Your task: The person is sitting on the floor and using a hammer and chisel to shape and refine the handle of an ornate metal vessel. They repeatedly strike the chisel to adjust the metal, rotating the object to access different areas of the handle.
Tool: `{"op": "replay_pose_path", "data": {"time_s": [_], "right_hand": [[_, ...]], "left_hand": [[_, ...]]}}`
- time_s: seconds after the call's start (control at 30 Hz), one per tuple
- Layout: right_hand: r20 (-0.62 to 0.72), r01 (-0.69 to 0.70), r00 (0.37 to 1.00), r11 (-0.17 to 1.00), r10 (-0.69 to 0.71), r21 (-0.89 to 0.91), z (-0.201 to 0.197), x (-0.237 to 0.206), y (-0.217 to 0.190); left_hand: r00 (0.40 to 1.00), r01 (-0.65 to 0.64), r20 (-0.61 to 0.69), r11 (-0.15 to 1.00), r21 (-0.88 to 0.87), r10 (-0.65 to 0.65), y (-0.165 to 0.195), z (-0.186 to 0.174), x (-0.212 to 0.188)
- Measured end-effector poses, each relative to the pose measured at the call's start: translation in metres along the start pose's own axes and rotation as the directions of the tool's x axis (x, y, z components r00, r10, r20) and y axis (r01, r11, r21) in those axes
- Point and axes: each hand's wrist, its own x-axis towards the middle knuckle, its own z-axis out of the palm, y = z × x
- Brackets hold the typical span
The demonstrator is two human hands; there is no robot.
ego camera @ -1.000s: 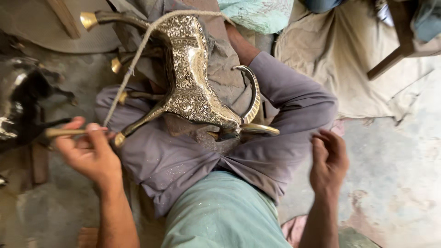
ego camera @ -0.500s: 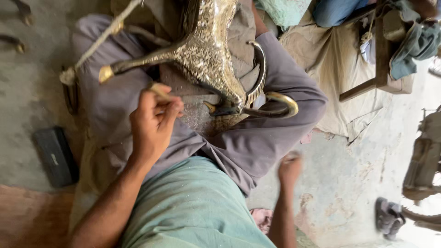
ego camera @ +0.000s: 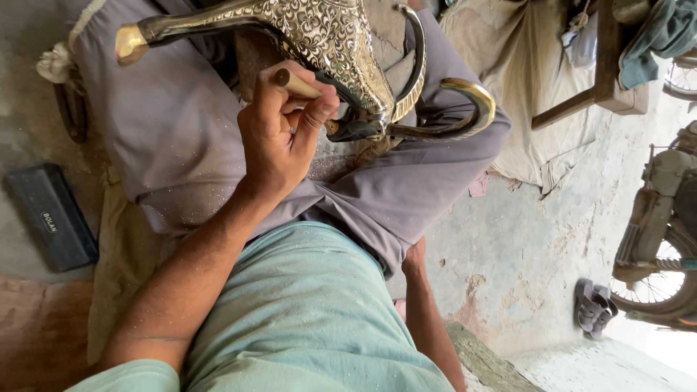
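While left hand (ego camera: 279,138) grips tool (ego camera: 294,82), brass ewer (ego camera: 327,43) just beyond.

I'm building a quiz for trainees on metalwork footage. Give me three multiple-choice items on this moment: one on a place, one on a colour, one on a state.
1. Where does the engraved brass vessel rest?
A. on the person's lap
B. on the wooden bench
C. on the bare floor

2. What colour is the flat case on the ground beside the person's leg?
A. red
B. black
C. white

3. How is the wooden-handled tool held?
A. lying loose on the cloth
B. gripped in the left hand
C. pinched in the right hand

Answers: 1 A, the vessel lies across the grey-trousered legs. 2 B, the case is plainly black. 3 B, the left hand has its fingers closed round the handle, while the right hand is hidden behind the leg.
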Motion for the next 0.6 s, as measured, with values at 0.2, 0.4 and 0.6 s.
{"op": "replay_pose_path", "data": {"time_s": [0.2,0.4,0.6], "right_hand": [[-0.374,0.016,0.910,0.889,0.177,0.458,-0.072,0.022,0.031],[-0.424,0.684,0.671,0.729,-0.608,0.039,-0.186,-0.014,-0.055],[-0.018,0.685,0.370,0.287,-0.929,-0.669,-0.189,-0.017,-0.164]], "left_hand": [[0.981,-0.185,0.075,0.981,0.050,0.181,-0.025,0.010,0.003],[0.968,-0.249,0.085,0.944,0.217,0.236,-0.053,0.018,-0.008],[0.967,-0.240,0.009,0.906,0.348,0.253,-0.076,0.020,-0.019]]}}
